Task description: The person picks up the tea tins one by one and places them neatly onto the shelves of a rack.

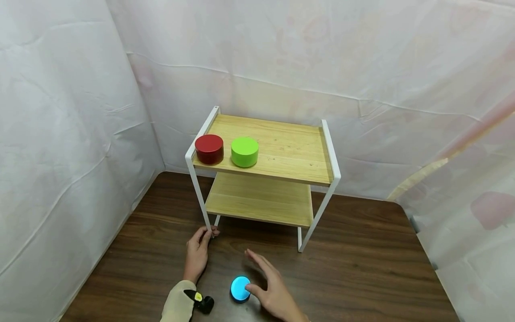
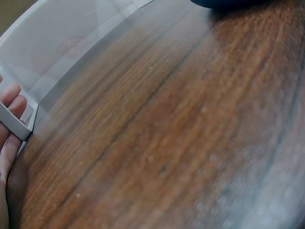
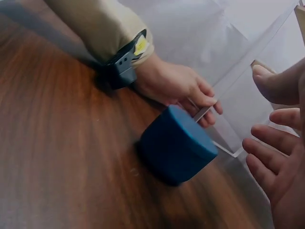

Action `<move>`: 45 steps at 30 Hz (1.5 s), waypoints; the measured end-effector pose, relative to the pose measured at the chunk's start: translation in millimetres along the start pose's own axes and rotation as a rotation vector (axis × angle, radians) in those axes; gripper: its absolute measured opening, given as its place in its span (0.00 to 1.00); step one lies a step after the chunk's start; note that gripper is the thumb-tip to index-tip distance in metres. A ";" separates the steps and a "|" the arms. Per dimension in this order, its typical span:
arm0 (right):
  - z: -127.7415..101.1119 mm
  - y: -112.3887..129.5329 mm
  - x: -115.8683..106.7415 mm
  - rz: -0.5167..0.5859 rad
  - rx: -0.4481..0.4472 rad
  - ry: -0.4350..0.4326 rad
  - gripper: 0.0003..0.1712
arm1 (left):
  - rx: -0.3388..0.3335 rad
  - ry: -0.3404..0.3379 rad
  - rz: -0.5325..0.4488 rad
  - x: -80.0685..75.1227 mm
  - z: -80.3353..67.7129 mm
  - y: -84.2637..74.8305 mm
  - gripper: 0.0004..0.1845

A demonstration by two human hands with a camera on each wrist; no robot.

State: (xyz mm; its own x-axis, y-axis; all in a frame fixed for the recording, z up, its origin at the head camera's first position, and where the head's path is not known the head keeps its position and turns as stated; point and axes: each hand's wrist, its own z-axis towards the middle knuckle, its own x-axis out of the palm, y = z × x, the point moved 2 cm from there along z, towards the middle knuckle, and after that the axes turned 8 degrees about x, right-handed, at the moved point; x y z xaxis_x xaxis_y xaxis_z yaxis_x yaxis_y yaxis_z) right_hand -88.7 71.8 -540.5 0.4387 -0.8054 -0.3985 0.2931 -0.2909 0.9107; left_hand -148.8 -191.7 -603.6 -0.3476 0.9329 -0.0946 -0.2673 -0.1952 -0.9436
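At the foot of the shelf's front left leg, my left hand (image 1: 197, 252) grips the white metal leg (image 1: 200, 197) between thumb and fingers. A round blue tin (image 1: 240, 288) stands upright on the table in front of me. Just to its right is my right hand (image 1: 273, 290), fingers spread and thumb apart, with nothing held; the thumb tip overlaps the tin's edge in the head view. In the right wrist view the blue tin (image 3: 176, 145) is apart from that hand's fingers (image 3: 271, 143). The left wrist view shows only part of the left hand (image 2: 12, 124) around the leg.
A two-tier shelf (image 1: 297, 147) with wooden boards and a white frame stands at the table's back. On its top board, to the left, sit a red tin (image 1: 209, 149) and a green tin (image 1: 244, 152). Pale curtains (image 1: 281, 53) enclose the dark wooden table (image 1: 362, 268).
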 end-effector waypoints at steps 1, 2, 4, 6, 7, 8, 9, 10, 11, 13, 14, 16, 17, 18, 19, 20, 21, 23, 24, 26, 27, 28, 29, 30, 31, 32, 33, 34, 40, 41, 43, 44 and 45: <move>-0.9 -1.9 1.0 0.009 0.034 0.017 0.47 | 0.006 0.003 -0.002 -0.3 0.2 0.6 0.14; -1.5 -3.4 1.8 0.007 0.051 0.029 0.47 | 0.008 0.006 -0.009 -0.7 0.7 1.7 0.15; -2.3 -5.4 3.2 0.003 0.081 0.046 0.47 | 0.014 0.008 -0.009 -1.1 1.1 2.3 0.15; -3.0 -6.7 4.4 -0.008 0.092 0.056 0.48 | 0.015 0.010 -0.006 -1.1 1.4 2.9 0.16; -3.3 -7.4 5.0 -0.010 0.092 0.060 0.48 | 0.015 0.012 -0.003 -1.1 1.5 3.3 0.16; -3.5 -8.1 5.8 -0.019 0.089 0.061 0.49 | 0.016 0.012 -0.004 -1.1 1.4 3.2 0.16; -3.8 -8.9 6.6 -0.024 0.086 0.064 0.49 | 0.017 0.013 -0.005 -0.9 1.4 3.1 0.16; -4.1 -9.5 7.4 -0.024 0.086 0.069 0.50 | 0.019 0.013 -0.007 -0.8 1.3 2.9 0.16; -4.3 -10.2 8.3 -0.025 0.088 0.074 0.50 | 0.020 0.014 -0.005 -0.7 1.2 2.7 0.16; -4.9 -11.0 10.2 -0.026 0.090 0.084 0.51 | 0.019 0.015 -0.004 -0.6 0.8 2.2 0.16; -5.1 -11.1 11.1 -0.029 0.089 0.089 0.51 | 0.018 0.014 -0.004 -0.4 0.8 2.1 0.16; -5.7 -11.7 13.0 -0.023 0.097 0.101 0.52 | 0.012 0.018 -0.002 0.0 1.1 1.7 0.16; -5.7 -12.4 13.8 -0.025 0.101 0.105 0.53 | 0.009 0.020 -0.002 0.3 1.7 1.3 0.16; -5.5 -13.0 14.4 -0.027 0.106 0.110 0.53 | 0.007 0.022 -0.005 0.4 2.3 0.9 0.16; -5.3 -13.8 14.9 -0.030 0.112 0.114 0.53 | 0.008 0.024 -0.005 0.4 3.1 0.8 0.16; -4.9 -14.8 15.4 -0.030 0.119 0.120 0.54 | 0.011 0.026 -0.004 0.4 3.9 0.4 0.16; -4.5 -16.1 15.9 -0.030 0.130 0.125 0.53 | 0.013 0.029 -0.001 0.2 4.6 -0.1 0.16; -3.5 -18.6 16.3 -0.038 0.139 0.134 0.52 | 0.022 0.030 0.008 -0.2 6.1 -0.6 0.16; -3.3 -19.6 16.6 -0.043 0.143 0.138 0.51 | 0.025 0.030 0.013 -0.3 6.3 -0.3 0.17; -3.7 -22.2 17.3 -0.053 0.139 0.151 0.49 | 0.022 0.028 0.017 -0.6 5.4 -0.1 0.16; -4.1 -23.6 17.7 -0.055 0.137 0.159 0.49 | 0.017 0.025 0.014 -0.6 4.6 0.0 0.16; -4.6 -24.8 18.0 -0.058 0.138 0.167 0.48 | 0.012 0.023 0.012 -0.4 3.7 0.2 0.16; -4.9 -25.9 18.4 -0.061 0.139 0.175 0.48 | 0.009 0.022 0.012 0.1 3.1 1.3 0.16; -5.2 -26.7 18.6 -0.063 0.146 0.181 0.47 | 0.005 0.021 0.008 0.6 2.9 1.7 0.15; -5.6 -27.5 19.4 -0.069 0.159 0.184 0.47 | 0.004 0.021 0.005 0.6 2.2 2.0 0.15; -5.8 -27.9 20.0 -0.073 0.175 0.184 0.46 | 0.007 0.023 0.004 1.0 2.4 2.5 0.16; -5.8 -27.7 20.2 -0.079 0.191 0.182 0.45 | 0.014 0.026 0.003 1.5 3.1 3.1 0.16; -5.8 -27.9 20.5 -0.086 0.204 0.180 0.45 | 0.021 0.029 0.005 2.0 4.0 3.6 0.17; -6.0 -26.9 21.6 -0.121 0.266 0.195 0.44 | 0.035 0.019 -0.005 1.5 5.0 2.6 0.15; -6.6 -27.3 22.1 -0.127 0.271 0.195 0.44 | 0.034 0.016 -0.004 1.0 4.3 2.5 0.15; -8.0 -28.8 23.3 -0.128 0.277 0.183 0.41 | 0.031 0.013 0.006 0.3 2.9 3.4 0.14; -8.9 -29.7 24.0 -0.126 0.281 0.175 0.40 | 0.030 0.013 0.009 -0.1 2.2 3.7 0.14; -9.8 -30.8 24.7 -0.124 0.282 0.166 0.38 | 0.031 0.012 0.009 -0.4 1.7 3.7 0.14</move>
State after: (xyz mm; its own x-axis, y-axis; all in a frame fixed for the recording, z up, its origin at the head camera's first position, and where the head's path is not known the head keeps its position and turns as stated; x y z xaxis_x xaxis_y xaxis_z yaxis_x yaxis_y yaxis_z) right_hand -78.6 65.9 -579.5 0.5535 -0.6665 -0.4994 0.1169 -0.5315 0.8390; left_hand -151.1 -193.4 -606.5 -0.3393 0.9346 -0.1071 -0.2917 -0.2127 -0.9325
